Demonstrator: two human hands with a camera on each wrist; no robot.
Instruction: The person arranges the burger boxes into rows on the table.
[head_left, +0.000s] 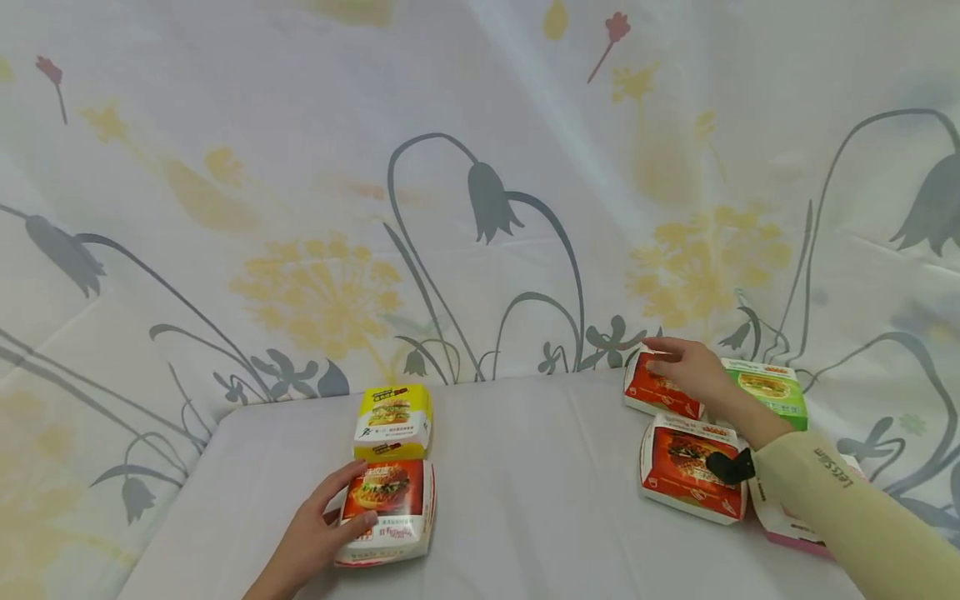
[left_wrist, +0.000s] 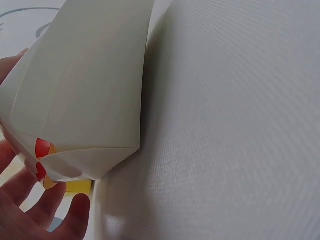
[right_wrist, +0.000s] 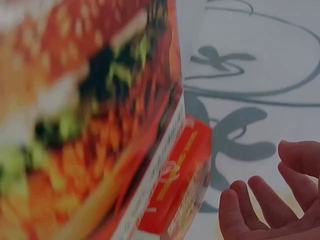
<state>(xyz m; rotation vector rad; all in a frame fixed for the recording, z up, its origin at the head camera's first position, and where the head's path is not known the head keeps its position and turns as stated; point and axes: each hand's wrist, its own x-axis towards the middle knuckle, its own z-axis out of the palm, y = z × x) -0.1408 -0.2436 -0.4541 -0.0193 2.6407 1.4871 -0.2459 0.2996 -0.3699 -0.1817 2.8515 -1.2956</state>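
Note:
On the left of the table my left hand [head_left: 318,521] grips the left side of a red-and-white burger box [head_left: 386,512], thumb on its top near the front and index finger at its back corner. The left wrist view shows several curled fingers [left_wrist: 47,207] along the pale side of this box [left_wrist: 90,85]. My right hand [head_left: 693,375] hovers over a red burger box [head_left: 656,387] at the back right, its fingers loosely bent. In the right wrist view those fingers stand apart from the red box [right_wrist: 175,185]. A nearer red burger box [head_left: 693,467] lies below the right wrist.
A yellow-and-white burger box [head_left: 392,421] sits directly behind the left-hand box. At the right are a green burger box [head_left: 768,392] and a pink-edged box [head_left: 795,537], partly covered by the sleeve [head_left: 847,492]. A flower-printed curtain [head_left: 480,275] hangs behind the white table [head_left: 525,483].

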